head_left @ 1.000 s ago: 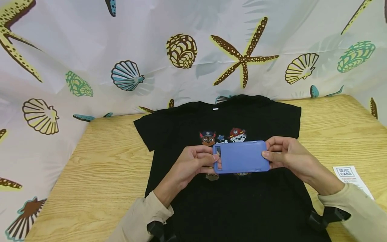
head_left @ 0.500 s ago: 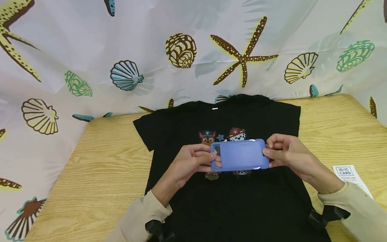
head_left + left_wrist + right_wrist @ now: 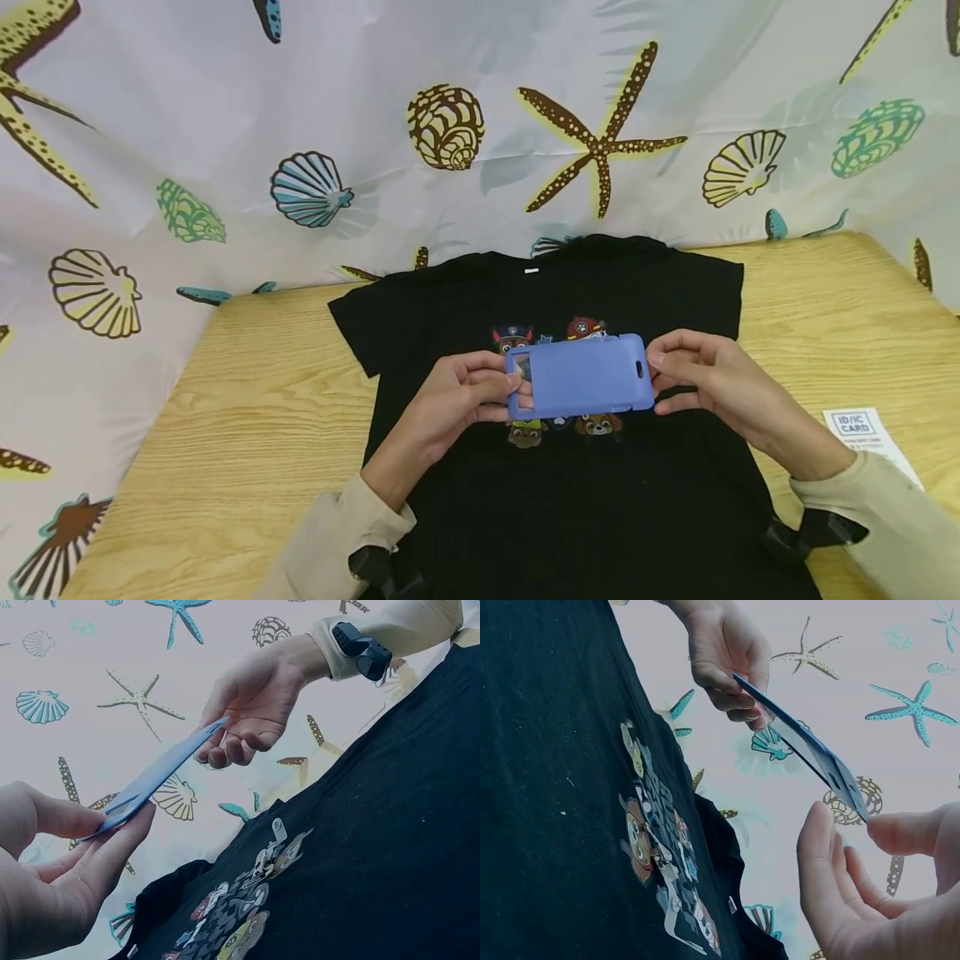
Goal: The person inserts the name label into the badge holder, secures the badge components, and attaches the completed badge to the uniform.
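A blue plastic card holder (image 3: 588,379), with a small slot at its right end and a clear window at its left, is held level above a black T-shirt (image 3: 570,508). My left hand (image 3: 457,396) pinches the window end between thumb and fingers. Beside the slotted end is my right hand (image 3: 705,371), its fingers loosely bent and spread. In the right wrist view, a right fingertip (image 3: 889,829) meets or nearly meets the holder's corner, while the other fingers stand apart from it. Cartoon dog faces (image 3: 600,425) are printed on the shirt, partly covered by the holder.
A white printed card (image 3: 873,442) reading "ID/IC CARD" lies on the wooden table (image 3: 247,433) at the right, partly behind the right sleeve. A shell-and-starfish curtain (image 3: 375,83) hangs behind the table.
The holder has shifted left and slightly up with my left hand. My right hand has loosened from its right end, uncovering the slot.
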The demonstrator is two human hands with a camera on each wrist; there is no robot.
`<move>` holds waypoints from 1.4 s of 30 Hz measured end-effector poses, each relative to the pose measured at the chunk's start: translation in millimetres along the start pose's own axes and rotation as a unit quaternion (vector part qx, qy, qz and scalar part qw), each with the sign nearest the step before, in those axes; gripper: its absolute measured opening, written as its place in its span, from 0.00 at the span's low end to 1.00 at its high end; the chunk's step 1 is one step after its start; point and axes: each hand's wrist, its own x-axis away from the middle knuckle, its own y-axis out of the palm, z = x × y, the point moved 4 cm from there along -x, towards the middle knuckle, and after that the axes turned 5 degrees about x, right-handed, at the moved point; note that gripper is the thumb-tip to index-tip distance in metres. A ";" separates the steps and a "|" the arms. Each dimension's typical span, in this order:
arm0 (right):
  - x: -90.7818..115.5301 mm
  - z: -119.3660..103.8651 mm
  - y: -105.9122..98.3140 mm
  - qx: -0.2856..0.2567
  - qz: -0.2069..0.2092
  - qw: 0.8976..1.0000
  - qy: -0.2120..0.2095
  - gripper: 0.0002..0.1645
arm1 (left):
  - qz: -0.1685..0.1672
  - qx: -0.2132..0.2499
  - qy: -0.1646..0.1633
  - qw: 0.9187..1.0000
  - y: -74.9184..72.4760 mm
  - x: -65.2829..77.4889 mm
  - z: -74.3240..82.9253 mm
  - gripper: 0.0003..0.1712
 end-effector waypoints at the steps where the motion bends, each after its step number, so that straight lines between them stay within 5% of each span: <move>1: 0.2 0.4 0.3 0.002 0.000 1.000 -0.001 0.12 | 0.000 -0.001 -0.001 1.000 0.1 -0.2 -0.5 0.09; 42: 0.5 2.5 1.2 0.028 0.025 0.999 0.003 0.06 | -0.033 0.008 0.005 0.999 4.8 -1.4 -0.1 0.11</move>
